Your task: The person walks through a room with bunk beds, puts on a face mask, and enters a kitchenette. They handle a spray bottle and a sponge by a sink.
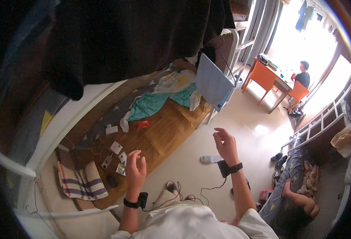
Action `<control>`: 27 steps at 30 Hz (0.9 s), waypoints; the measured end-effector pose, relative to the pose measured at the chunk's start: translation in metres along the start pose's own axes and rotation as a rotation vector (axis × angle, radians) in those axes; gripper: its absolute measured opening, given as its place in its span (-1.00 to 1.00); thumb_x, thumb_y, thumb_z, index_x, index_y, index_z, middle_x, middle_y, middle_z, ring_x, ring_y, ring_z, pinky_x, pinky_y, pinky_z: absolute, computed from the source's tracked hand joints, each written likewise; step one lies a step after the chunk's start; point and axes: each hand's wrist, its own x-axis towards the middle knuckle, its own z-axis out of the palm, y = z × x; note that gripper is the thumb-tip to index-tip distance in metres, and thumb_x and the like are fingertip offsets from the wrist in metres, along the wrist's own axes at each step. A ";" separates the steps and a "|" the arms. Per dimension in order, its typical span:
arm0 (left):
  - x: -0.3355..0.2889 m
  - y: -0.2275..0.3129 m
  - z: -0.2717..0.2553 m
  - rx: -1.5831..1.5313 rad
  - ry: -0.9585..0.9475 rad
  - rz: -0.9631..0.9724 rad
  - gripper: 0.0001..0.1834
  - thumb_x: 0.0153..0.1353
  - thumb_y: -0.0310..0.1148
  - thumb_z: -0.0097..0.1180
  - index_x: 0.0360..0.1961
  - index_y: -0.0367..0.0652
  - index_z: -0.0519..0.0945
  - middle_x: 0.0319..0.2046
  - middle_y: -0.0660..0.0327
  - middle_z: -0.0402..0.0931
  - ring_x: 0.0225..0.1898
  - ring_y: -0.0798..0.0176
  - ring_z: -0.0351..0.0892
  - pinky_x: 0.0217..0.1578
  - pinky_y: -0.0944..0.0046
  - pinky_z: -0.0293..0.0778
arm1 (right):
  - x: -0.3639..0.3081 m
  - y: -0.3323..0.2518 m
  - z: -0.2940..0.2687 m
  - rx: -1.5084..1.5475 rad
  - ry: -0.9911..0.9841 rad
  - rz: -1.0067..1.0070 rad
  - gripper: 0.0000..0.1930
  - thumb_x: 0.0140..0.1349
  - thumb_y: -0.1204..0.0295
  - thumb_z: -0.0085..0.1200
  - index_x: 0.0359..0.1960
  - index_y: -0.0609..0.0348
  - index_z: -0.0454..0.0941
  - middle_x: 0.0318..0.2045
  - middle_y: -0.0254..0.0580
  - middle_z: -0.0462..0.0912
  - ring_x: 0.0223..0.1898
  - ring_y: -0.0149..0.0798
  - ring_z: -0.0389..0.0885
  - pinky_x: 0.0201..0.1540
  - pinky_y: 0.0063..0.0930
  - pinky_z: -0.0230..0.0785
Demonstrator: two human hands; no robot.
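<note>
My left hand (135, 171) is raised with its fingers loosely bent and apart, holding nothing. It is nearest the edge of the lower bunk's brown mat (159, 129). Small white boxes or cards (116, 147) lie on the mat beside it. My right hand (226, 146) hangs over the floor, fingers slightly curled and apart, with nothing in it. Each wrist wears a black strap with a small dark device, and a cable runs from each. Farther along the mat are a red packet (143, 124) and a crumpled teal cloth (149, 106).
A plaid pillow (83, 181) lies at the bunk's near end. A light blue towel (213, 81) hangs at its far end; dark cloth hangs above. Grey slippers (211, 159) are on the floor. Beyond, a person sits by a table (281, 85). Someone's bare leg (301, 199) rests on the right bunk.
</note>
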 end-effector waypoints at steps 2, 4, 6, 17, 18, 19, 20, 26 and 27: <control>0.020 -0.016 0.015 -0.023 -0.020 -0.045 -0.68 0.46 -0.29 0.07 0.12 -0.23 0.54 0.06 0.06 0.56 -0.06 0.03 0.62 -0.03 0.07 0.56 | 0.031 0.007 0.001 -0.027 0.002 -0.030 -0.74 0.42 0.39 0.09 0.06 0.25 0.59 -0.27 0.00 0.77 -0.26 -0.10 0.77 -0.17 -0.32 0.60; 0.045 -0.023 0.029 -0.003 -0.036 -0.039 -0.67 0.49 -0.26 0.03 0.14 -0.21 0.53 0.08 0.07 0.54 -0.05 0.05 0.61 -0.04 0.06 0.56 | 0.060 0.007 -0.004 -0.065 0.065 -0.038 -0.71 0.41 0.39 0.10 0.10 0.23 0.56 -0.24 -0.03 0.77 -0.22 -0.09 0.77 -0.14 -0.30 0.61; 0.068 -0.026 0.041 0.000 -0.029 -0.013 -0.65 0.52 -0.23 -0.01 0.18 -0.20 0.51 0.10 0.08 0.52 -0.04 0.06 0.61 -0.05 0.05 0.57 | 0.084 0.008 -0.009 -0.078 0.074 -0.022 -0.65 0.40 0.39 0.13 0.17 0.21 0.51 -0.15 -0.04 0.76 -0.13 -0.09 0.75 -0.07 -0.26 0.60; 0.143 -0.023 0.078 0.037 -0.009 -0.062 -0.63 0.54 -0.22 -0.04 0.21 -0.19 0.49 0.12 0.09 0.52 -0.06 0.09 0.62 -0.12 0.08 0.59 | 0.226 0.085 -0.033 -0.152 0.312 -0.178 -0.51 0.35 0.43 0.16 0.28 0.25 0.41 0.10 0.06 0.62 0.17 0.03 0.57 0.23 -0.10 0.39; 0.142 -0.026 0.082 0.056 0.027 -0.083 -0.64 0.54 -0.22 -0.04 0.21 -0.18 0.49 0.12 0.09 0.52 -0.06 0.09 0.62 -0.13 0.09 0.59 | 0.242 0.097 -0.034 -0.194 0.355 -0.202 -0.49 0.34 0.43 0.17 0.29 0.30 0.39 0.14 0.08 0.59 0.22 0.07 0.52 0.29 -0.08 0.34; 0.142 -0.025 0.085 0.104 0.072 -0.080 -0.64 0.54 -0.21 -0.03 0.22 -0.17 0.49 0.08 0.09 0.54 -0.06 0.09 0.63 -0.15 0.10 0.59 | 0.256 0.111 -0.035 -0.215 0.343 -0.214 -0.44 0.34 0.40 0.17 0.33 0.33 0.34 0.21 0.17 0.51 0.29 0.14 0.43 0.35 -0.07 0.26; 0.139 -0.020 0.088 0.120 0.094 -0.101 -0.64 0.54 -0.21 -0.03 0.22 -0.17 0.49 0.08 0.09 0.54 -0.06 0.09 0.63 -0.15 0.10 0.59 | 0.269 0.125 -0.037 -0.197 0.319 -0.231 -0.44 0.34 0.40 0.17 0.33 0.33 0.34 0.21 0.17 0.51 0.29 0.14 0.43 0.35 -0.07 0.26; 0.119 0.029 0.113 0.184 0.147 -0.311 -0.64 0.54 -0.22 -0.02 0.20 -0.17 0.52 -0.01 0.05 0.57 -0.04 0.08 0.61 -0.14 0.06 0.57 | 0.326 0.194 -0.024 -0.262 0.235 -0.096 -0.34 0.31 0.36 0.19 0.38 0.39 0.24 0.28 0.27 0.41 0.33 0.22 0.35 0.40 -0.06 0.19; 0.121 0.045 0.120 0.173 0.139 -0.348 -0.65 0.54 -0.22 -0.02 0.20 -0.17 0.52 -0.01 0.05 0.57 -0.02 0.06 0.61 -0.10 0.04 0.57 | 0.334 0.219 -0.023 -0.293 0.288 -0.166 -0.38 0.33 0.38 0.18 0.37 0.32 0.28 0.22 0.23 0.49 0.25 0.18 0.47 0.30 -0.06 0.32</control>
